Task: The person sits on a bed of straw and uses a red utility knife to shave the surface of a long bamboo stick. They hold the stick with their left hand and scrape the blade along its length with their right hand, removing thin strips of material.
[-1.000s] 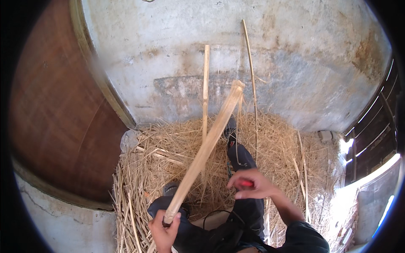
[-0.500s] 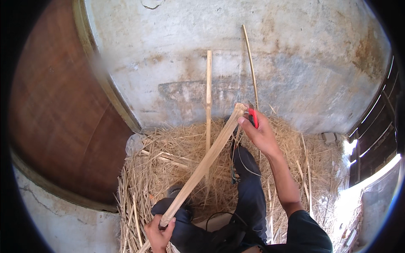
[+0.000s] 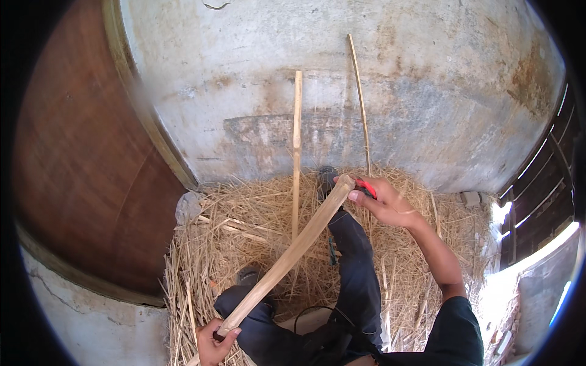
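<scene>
A long, pale bamboo strip (image 3: 289, 255) slants in front of me, its far end raised toward the upper right. My left hand (image 3: 212, 345) is closed around its near end; a small dark piece shows there between the fingers, too little to name. At the far end, my right hand (image 3: 390, 206) grips a red-and-black-handled tool (image 3: 366, 185). Its thumb lies close against the strip's end. The working part of this tool is mostly hidden behind the strip and fingers, so its exact kind cannot be made out.
Straw-like shavings (image 3: 256, 201) cover the floor around my legs (image 3: 355, 268). A bamboo stick (image 3: 297, 122) and a thinner one (image 3: 359, 91) lean on the stained wall (image 3: 427, 73). A brown door (image 3: 91, 165) stands left; dark slats (image 3: 540, 189) are at the right.
My right hand has come down and nearer with the red-handled tool, lowering the strip's far end. My left hand has shifted slightly left and still grips the near end.
</scene>
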Motion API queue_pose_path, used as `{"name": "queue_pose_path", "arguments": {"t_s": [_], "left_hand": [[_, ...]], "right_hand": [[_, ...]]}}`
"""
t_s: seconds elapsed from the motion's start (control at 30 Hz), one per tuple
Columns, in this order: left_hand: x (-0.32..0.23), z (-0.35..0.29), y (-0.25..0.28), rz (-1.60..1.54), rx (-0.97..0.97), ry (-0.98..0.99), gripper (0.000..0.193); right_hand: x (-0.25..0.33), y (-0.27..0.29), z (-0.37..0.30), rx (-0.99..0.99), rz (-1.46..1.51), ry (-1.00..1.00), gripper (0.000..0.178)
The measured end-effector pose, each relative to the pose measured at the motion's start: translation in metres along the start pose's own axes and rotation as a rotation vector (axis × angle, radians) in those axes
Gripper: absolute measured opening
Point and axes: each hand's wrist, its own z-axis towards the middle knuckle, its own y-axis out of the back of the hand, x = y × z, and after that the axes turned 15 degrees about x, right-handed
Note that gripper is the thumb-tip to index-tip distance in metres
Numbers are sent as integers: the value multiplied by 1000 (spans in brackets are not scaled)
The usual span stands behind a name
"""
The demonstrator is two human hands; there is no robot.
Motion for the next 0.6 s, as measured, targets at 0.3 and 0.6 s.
{"name": "queue_pose_path", "arguments": {"t_s": [0.3, 0.6], "left_hand": [[15, 0, 5, -15, -60, -48, 19], [5, -13, 41, 220, 66, 52, 13]], "right_hand": [[15, 8, 0, 12, -240, 108, 29], [31, 14, -11, 172, -534, -68, 17]]}}
